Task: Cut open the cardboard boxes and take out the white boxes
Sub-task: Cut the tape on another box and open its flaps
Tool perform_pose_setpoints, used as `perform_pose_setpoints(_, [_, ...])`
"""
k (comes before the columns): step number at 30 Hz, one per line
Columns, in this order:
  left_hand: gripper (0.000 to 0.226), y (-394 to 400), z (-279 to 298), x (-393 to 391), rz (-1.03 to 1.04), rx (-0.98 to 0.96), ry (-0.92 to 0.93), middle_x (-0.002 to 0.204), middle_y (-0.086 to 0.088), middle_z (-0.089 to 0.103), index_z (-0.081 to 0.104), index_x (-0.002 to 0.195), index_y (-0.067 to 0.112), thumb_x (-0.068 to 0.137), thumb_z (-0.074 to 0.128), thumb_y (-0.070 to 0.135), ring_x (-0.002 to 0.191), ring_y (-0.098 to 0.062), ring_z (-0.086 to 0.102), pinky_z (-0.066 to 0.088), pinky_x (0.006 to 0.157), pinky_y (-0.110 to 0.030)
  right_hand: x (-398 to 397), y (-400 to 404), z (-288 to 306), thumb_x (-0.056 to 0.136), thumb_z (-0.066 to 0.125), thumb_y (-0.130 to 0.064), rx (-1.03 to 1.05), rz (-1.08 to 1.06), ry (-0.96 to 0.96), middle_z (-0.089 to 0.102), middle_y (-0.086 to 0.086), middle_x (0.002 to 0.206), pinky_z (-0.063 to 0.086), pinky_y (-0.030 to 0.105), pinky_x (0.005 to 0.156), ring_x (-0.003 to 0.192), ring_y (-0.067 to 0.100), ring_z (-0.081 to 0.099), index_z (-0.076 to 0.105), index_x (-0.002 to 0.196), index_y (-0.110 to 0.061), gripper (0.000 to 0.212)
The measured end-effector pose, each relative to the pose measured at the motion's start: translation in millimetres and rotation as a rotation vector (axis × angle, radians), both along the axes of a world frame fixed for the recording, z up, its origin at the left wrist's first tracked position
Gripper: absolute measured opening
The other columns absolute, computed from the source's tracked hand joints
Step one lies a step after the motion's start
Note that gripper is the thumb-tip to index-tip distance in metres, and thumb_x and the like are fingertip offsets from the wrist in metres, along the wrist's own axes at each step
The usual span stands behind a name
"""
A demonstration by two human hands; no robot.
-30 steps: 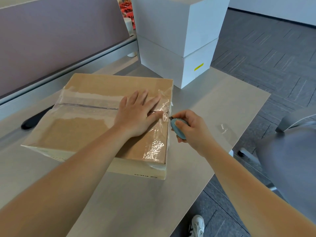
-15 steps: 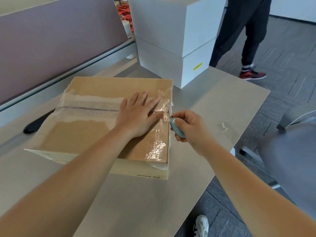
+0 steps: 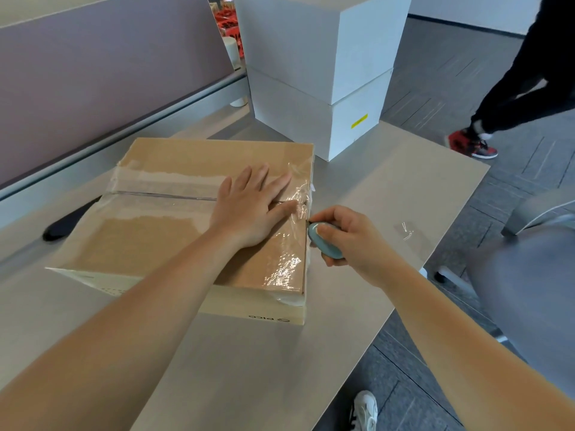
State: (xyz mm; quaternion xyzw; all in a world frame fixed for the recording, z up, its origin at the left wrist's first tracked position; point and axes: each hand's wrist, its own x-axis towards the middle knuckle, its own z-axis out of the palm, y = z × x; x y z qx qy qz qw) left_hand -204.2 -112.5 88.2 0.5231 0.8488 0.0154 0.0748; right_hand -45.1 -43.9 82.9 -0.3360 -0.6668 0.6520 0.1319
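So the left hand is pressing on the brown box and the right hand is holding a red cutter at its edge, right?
Almost. The cutter is light blue, not red, as the head view shows. The rest holds: the left hand lies flat on the brown box, and the right hand holds the cutter at its right edge.

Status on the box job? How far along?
Done: two white boxes stand stacked at the desk's far end. In hand: left hand flat on the taped cardboard box; right hand holds the blue cutter at its right edge. Left: flaps look closed, its white box not visible.
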Motion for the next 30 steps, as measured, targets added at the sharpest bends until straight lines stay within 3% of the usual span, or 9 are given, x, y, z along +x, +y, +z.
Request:
perform_pose_setpoints(5, [0.059,0,1,2,0.024,-0.026,-0.022,0.158,0.003,-0.005,0.007,0.146,0.042,0.092,0.02,0.059,0.145,-0.019,-0.006,-0.002,0.114,-0.041,17,21,1,0.093,0.042,0.0,-0.088,-0.193,0.036,0.056,0.009,0.068,0.033,0.015,0.035,0.033,0.007,0.047,0.054,0.082,-0.016,0.023])
perform_pose_setpoints(9, [0.059,2,1,9,0.09,-0.015,-0.042,0.158,0.003,-0.004,0.008,0.146,0.041,0.092,0.021,0.059,0.145,-0.02,-0.006,-0.001,0.114,-0.042,23,37,1,0.094,0.04,-0.001,-0.098,-0.282,0.054,0.055,0.008,0.072,0.037,0.015,0.035,0.035,0.007,0.051,0.052,0.091,-0.012,0.017])
perform_pose_setpoints(12, [0.058,10,-2,20,0.182,0.005,-0.042,0.158,0.001,-0.002,0.01,0.146,0.04,0.093,0.022,0.059,0.145,-0.022,-0.004,0.0,0.114,-0.045,25,47,6,0.095,0.04,-0.006,-0.113,-0.289,0.056,0.057,0.005,0.078,0.044,0.015,0.039,0.049,0.012,0.056,0.05,0.1,-0.013,0.013])
perform_pose_setpoints(19, [0.057,31,-2,55,0.453,0.084,-0.117,0.157,-0.003,0.001,0.015,0.147,0.033,0.095,0.023,0.055,0.144,-0.026,-0.003,-0.002,0.113,-0.048,17,73,31,0.094,0.044,-0.005,-0.122,-0.174,0.157,0.051,0.005,0.091,0.051,0.017,0.045,0.063,0.017,0.058,0.049,0.102,-0.014,0.013])
perform_pose_setpoints(24, [0.055,7,15,47,0.502,0.36,-0.31,0.156,-0.004,0.011,0.023,0.146,0.02,0.097,0.037,0.04,0.144,-0.02,0.003,0.003,0.116,-0.033,-5,68,45,0.091,0.05,-0.002,-0.162,0.001,0.217,0.051,0.003,0.09,0.056,0.022,0.052,0.062,0.021,0.058,0.053,0.09,-0.016,0.015])
perform_pose_setpoints(27, [0.058,-37,24,26,0.518,0.334,-0.241,0.157,0.0,0.011,0.018,0.148,0.022,0.097,0.039,0.039,0.144,-0.018,0.005,0.005,0.116,-0.033,-29,46,48,0.088,0.054,-0.002,-0.177,0.065,0.22,0.052,0.002,0.091,0.057,0.025,0.057,0.066,0.021,0.058,0.049,0.102,-0.011,0.017])
perform_pose_setpoints(30, [0.061,-89,22,3,0.583,0.273,-0.196,0.157,0.001,0.01,0.016,0.148,0.023,0.095,0.042,0.041,0.144,-0.018,0.004,0.005,0.116,-0.034,-55,15,52,0.085,0.059,-0.004,-0.135,0.174,0.211,0.053,0.002,0.09,0.058,0.028,0.062,0.068,0.017,0.059,0.052,0.09,-0.013,0.012])
